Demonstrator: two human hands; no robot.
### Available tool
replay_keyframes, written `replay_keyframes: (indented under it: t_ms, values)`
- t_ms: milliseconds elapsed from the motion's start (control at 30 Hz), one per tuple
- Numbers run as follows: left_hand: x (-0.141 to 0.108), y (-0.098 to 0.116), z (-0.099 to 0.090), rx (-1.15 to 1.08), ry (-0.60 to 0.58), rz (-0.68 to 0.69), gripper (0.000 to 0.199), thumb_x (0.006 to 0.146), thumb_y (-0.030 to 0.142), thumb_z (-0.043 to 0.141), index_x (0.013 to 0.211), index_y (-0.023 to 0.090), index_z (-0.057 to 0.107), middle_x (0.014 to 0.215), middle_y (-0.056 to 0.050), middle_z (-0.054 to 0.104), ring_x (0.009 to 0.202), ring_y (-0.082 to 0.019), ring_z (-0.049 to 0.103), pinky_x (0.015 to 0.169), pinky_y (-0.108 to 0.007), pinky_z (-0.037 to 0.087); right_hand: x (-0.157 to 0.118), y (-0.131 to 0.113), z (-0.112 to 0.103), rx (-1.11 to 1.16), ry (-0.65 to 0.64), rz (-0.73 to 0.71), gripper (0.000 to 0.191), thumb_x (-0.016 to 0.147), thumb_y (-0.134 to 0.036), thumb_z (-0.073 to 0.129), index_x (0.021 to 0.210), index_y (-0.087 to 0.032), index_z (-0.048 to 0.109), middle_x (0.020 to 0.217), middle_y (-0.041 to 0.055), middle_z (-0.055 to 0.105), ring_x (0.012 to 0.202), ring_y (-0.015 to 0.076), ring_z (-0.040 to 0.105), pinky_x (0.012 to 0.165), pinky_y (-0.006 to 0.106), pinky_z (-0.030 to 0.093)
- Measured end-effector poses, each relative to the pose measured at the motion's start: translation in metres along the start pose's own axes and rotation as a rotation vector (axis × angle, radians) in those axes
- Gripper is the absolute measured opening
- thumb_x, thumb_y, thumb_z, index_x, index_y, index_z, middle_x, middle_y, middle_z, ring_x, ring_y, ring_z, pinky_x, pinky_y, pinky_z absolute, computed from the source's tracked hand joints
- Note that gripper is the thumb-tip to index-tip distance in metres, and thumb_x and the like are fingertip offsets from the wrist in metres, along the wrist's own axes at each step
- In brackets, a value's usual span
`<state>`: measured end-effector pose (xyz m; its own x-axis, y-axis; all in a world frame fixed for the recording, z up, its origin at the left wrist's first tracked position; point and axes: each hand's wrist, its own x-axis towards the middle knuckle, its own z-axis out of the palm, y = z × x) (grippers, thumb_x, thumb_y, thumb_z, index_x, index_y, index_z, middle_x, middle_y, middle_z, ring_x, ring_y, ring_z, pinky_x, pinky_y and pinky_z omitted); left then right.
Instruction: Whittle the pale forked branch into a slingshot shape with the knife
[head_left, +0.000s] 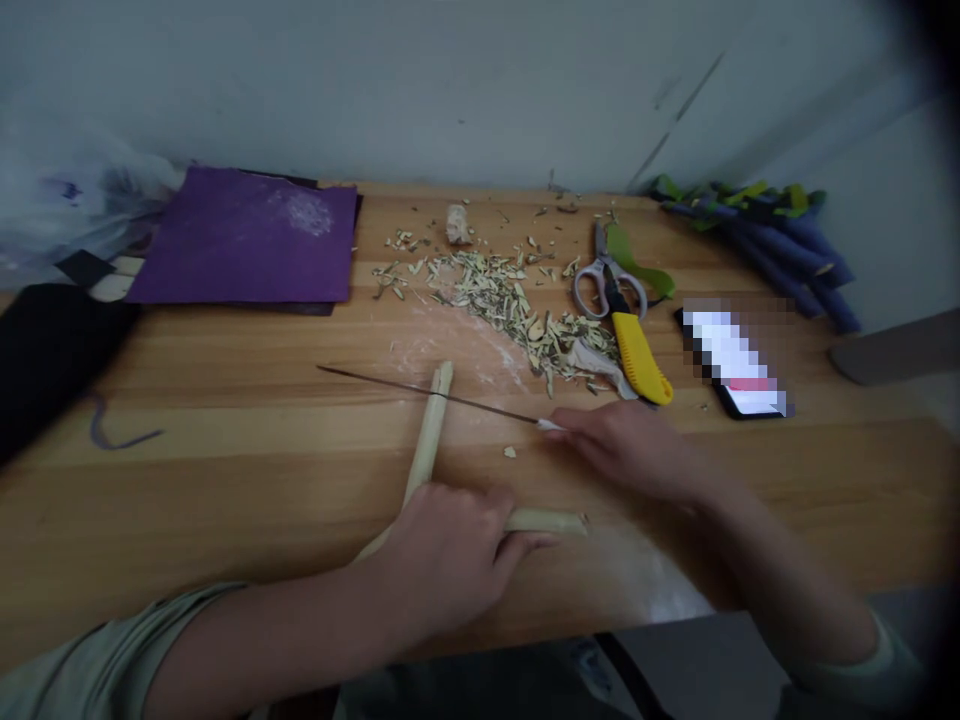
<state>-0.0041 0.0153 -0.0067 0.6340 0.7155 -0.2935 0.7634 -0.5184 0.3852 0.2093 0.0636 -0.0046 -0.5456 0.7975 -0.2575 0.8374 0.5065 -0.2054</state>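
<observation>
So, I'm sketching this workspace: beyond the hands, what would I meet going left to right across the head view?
Purple rectangular sheet, small pale rough chunk, grey-handled metal scissors, black-edged phone with a lit screen.

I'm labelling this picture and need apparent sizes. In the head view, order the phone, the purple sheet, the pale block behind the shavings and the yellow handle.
1. Purple sheet
2. Phone
3. Yellow handle
4. Pale block, though it lies farther off than the handle.
</observation>
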Motion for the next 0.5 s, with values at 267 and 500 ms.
replay_keyframes:
  t_ms: [267, 500]
  values:
    - [-0.005, 0.010, 0.003, -0.035, -0.070, 0.149, 0.037, 0.084, 0.045, 0.034, 0.080, 0.016, 0.057, 0.064, -0.006, 0.065, 0.054, -0.021, 0.060, 0.050, -0.031, 0.041, -0.005, 0.005, -0.008, 0.089, -0.067, -0.053, 0.033, 0.090, -0.033, 0.029, 0.079, -0.020, 0.057, 0.063, 0.0019, 0.059, 0.058, 0.0129, 0.052, 0.054, 0.025, 0.030]
    - [-0.009, 0.025, 0.013, -0.086, -0.111, 0.191, 0.035, 0.084, 0.044, 0.037, 0.079, 0.016, 0.057, 0.068, -0.007, 0.066, 0.056, -0.021, 0.060, 0.051, -0.032, 0.042, 0.009, -0.035, 0.018, -0.074, 0.018, -0.021, 0.031, 0.090, -0.034, 0.029, 0.082, -0.018, 0.055, 0.060, 0.0031, 0.061, 0.051, 0.0138, 0.052, 0.048, 0.027, 0.022]
